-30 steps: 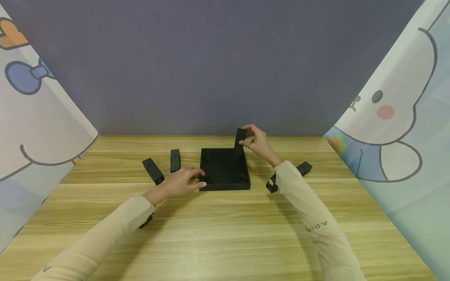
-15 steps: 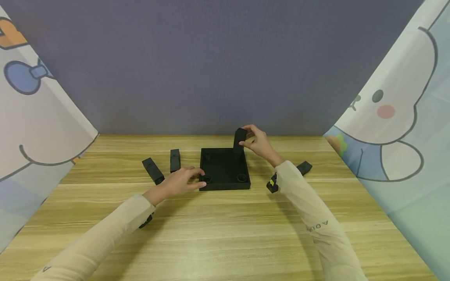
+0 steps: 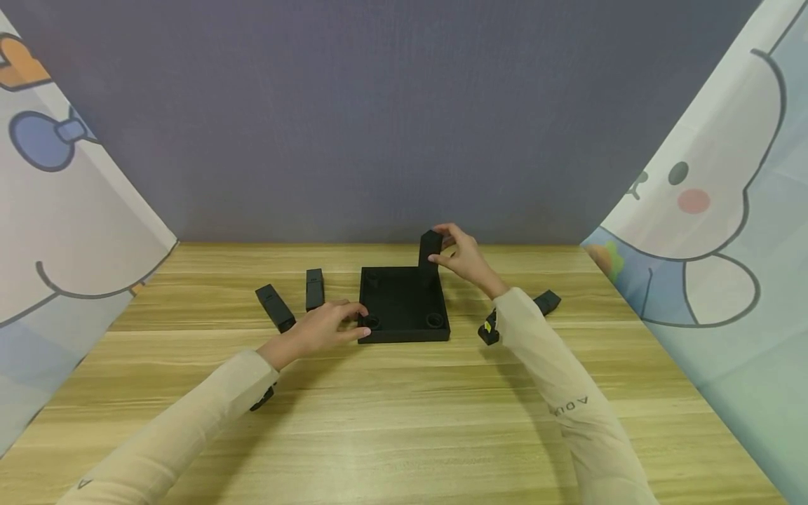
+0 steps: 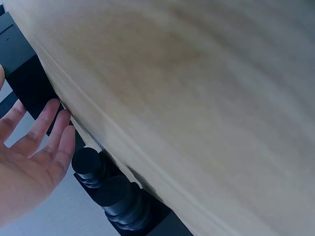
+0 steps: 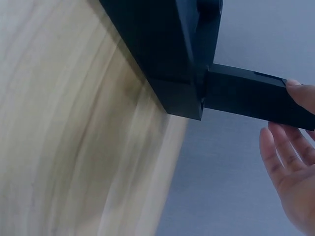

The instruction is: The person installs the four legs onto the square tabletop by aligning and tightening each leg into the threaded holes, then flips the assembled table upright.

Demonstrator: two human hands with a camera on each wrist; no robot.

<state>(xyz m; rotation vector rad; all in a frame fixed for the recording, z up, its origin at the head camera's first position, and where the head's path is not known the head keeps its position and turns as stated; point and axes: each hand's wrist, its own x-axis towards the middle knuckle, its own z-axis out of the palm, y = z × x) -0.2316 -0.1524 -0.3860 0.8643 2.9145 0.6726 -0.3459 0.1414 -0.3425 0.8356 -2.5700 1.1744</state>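
Observation:
A shallow black square tray-like base (image 3: 404,298) with round sockets at its corners lies on the wooden table. At its far right corner a black square-sided leg (image 3: 430,254) stands upright. My right hand (image 3: 466,259) pinches the upper part of that leg between thumb and fingers. In the right wrist view the lower end of the leg (image 5: 246,93) meets the base (image 5: 157,59). My left hand (image 3: 322,328) rests at the near left corner of the base, thumb and fingers spread around the corner; its fingers (image 4: 61,132) look fairly straight in the left wrist view.
Two more black legs (image 3: 275,307) lie left of the base; their threaded ends (image 4: 120,196) show in the left wrist view. Another leg (image 3: 546,301) lies to the right, partly behind my right sleeve (image 3: 555,372). A grey panel (image 3: 379,126) stands behind the table.
The upright leg has turned about its own length, so an edge of its top now points differently. My right fingers have barely shifted; my left hand stays in place.

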